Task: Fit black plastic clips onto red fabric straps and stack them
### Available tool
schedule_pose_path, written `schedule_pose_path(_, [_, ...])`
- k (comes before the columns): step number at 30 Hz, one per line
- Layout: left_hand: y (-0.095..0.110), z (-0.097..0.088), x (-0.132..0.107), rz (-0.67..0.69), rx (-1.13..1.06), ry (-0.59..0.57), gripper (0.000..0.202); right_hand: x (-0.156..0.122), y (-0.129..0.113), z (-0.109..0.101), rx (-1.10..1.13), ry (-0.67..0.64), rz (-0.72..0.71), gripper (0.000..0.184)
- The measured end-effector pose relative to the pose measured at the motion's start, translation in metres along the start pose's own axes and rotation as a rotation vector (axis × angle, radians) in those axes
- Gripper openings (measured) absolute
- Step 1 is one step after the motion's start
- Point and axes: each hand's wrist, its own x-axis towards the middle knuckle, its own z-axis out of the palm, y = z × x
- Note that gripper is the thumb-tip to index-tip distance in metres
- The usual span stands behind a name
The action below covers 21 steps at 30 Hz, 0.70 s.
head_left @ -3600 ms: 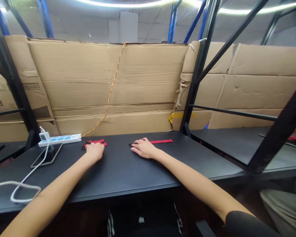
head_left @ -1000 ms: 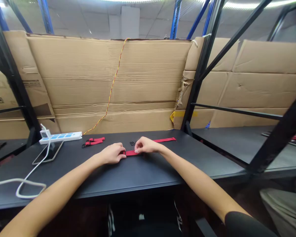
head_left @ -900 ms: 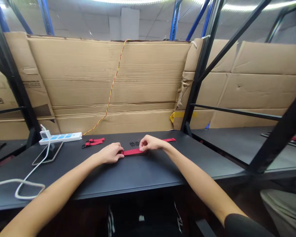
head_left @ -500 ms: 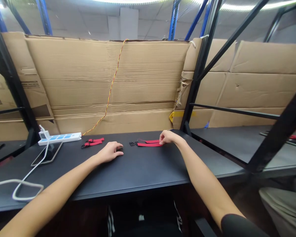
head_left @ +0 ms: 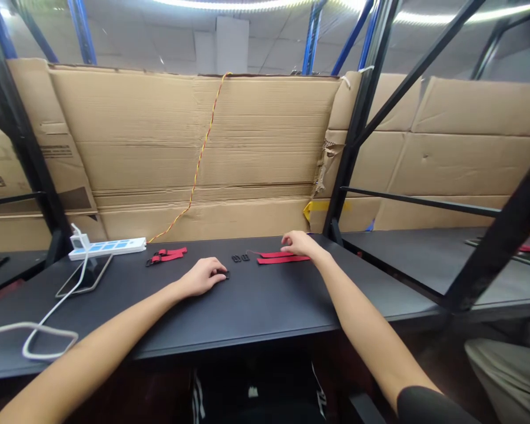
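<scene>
My left hand (head_left: 204, 276) rests low over the table, thumb and fingers closed on a small black buckle (head_left: 228, 275) that is mostly hidden. Two more black buckles (head_left: 241, 258) lie side by side just beyond it. To their right are flat red straps (head_left: 282, 259), roughly parallel. Over the straps' far side is my right hand (head_left: 301, 242), its fingers loosely bent and a little apart, with nothing seen in them. A bundle of red straps with black buckles (head_left: 168, 255) lies left of my left hand.
At the back left, a white power strip (head_left: 110, 248) holds a plugged-in charger, its white cable (head_left: 77, 282) crossing a dark phone or tablet (head_left: 86, 275). Cardboard panels (head_left: 203, 135) wall the back of the black table (head_left: 247, 312). Black metal posts (head_left: 348, 147) stand on both sides.
My left hand has moved slightly right and closed on a small black buckle. The red straps have shifted right, away from the two buckles, and my right hand has let go of them.
</scene>
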Motion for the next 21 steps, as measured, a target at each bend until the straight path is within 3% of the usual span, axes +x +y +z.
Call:
schedule_pose_path(3, [0.001,-0.001,0.000,0.010,-0.005,-0.008,0.026,0.003,-0.008,0.009,0.149,-0.107,-0.142,0.033])
schedule_pose_path(5, [0.002,-0.002,-0.001,0.015,-0.008,-0.008,0.027,0.006,-0.012,0.018,0.157,-0.120,-0.161,0.029])
schedule_pose_path(14, [0.002,-0.001,-0.001,0.016,-0.004,-0.003,0.026,0.016,-0.027,0.049,0.305,0.034,-0.277,0.035])
schedule_pose_path(21, [-0.001,0.000,-0.001,0.023,-0.013,0.004,0.026,0.019,-0.018,0.052,0.363,0.007,-0.331,0.033])
